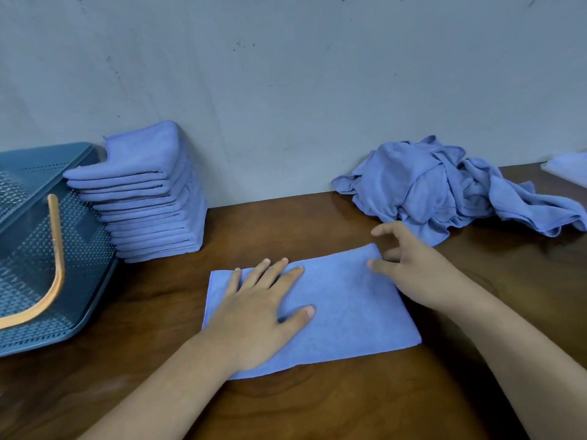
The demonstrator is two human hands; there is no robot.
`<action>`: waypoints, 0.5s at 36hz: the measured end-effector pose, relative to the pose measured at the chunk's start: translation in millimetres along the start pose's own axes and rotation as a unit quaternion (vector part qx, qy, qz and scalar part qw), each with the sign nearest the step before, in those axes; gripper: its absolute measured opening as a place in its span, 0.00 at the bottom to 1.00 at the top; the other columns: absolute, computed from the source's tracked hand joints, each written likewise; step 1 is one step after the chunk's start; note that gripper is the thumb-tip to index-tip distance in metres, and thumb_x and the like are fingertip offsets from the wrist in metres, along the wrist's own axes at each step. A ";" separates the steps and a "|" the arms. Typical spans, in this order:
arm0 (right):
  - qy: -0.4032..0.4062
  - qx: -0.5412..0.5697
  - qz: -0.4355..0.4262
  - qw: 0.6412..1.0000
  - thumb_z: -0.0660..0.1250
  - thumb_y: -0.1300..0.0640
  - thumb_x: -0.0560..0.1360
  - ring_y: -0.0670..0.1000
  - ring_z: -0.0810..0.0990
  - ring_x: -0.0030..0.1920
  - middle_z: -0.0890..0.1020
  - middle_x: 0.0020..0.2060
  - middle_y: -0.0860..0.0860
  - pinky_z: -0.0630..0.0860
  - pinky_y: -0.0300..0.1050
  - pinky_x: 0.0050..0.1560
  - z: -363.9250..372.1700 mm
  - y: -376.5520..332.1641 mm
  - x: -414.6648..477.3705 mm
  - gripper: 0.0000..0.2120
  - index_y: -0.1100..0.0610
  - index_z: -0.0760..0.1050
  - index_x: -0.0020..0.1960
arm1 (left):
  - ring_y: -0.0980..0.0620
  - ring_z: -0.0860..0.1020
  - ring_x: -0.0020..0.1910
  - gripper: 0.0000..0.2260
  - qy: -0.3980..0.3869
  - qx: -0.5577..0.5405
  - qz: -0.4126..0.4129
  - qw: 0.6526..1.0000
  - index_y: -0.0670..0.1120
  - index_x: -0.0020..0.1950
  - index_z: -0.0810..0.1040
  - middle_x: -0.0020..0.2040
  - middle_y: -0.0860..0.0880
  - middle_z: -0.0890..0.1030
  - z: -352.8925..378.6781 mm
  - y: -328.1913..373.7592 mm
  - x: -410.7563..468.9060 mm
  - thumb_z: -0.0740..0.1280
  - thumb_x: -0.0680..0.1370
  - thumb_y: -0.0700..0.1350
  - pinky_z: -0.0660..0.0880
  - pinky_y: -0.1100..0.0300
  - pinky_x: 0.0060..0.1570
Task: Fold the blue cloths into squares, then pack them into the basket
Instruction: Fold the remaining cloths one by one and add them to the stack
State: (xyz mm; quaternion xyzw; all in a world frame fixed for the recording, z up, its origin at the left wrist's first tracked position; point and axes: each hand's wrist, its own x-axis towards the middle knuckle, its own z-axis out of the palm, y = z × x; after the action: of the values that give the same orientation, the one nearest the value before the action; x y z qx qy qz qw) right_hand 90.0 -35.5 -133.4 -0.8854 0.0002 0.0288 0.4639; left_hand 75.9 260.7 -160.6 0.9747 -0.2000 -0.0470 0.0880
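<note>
A blue cloth [346, 309], folded to a rectangle, lies flat on the brown table in front of me. My left hand [263, 306] presses flat on its left half with straight fingers. My right hand [413, 265] is at the cloth's far right corner, thumb and a finger pinching the edge there, the other fingers spread above. A tall stack of folded blue cloths [149, 198] stands at the back left against the wall. Left of the stack lies the dark teal perforated basket [41, 236] with an orange handle [54, 265].
A crumpled heap of unfolded blue cloths [451, 188] lies at the back right by the grey wall. Another bit of blue cloth [568, 166] shows at the far right edge. Bare wooden table [317, 404] stretches along the front.
</note>
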 end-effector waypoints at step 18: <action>-0.144 0.098 0.031 0.984 0.79 0.62 0.74 0.42 0.83 0.64 0.82 0.66 0.41 0.79 0.49 0.67 -16.2 4.0 -8.8 0.34 0.37 0.74 0.73 | 0.65 0.42 0.83 0.31 0.060 -0.075 0.022 0.995 0.65 0.85 0.52 0.83 0.70 0.48 2.4 4.1 7.5 0.47 0.82 0.71 0.41 0.49 0.83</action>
State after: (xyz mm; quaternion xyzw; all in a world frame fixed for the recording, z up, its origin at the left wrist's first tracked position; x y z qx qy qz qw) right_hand 82.0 -51.3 -127.0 -0.8216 -0.0362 0.1702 0.5428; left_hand 80.9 253.7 -162.5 0.9617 -0.2115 -0.0012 0.1741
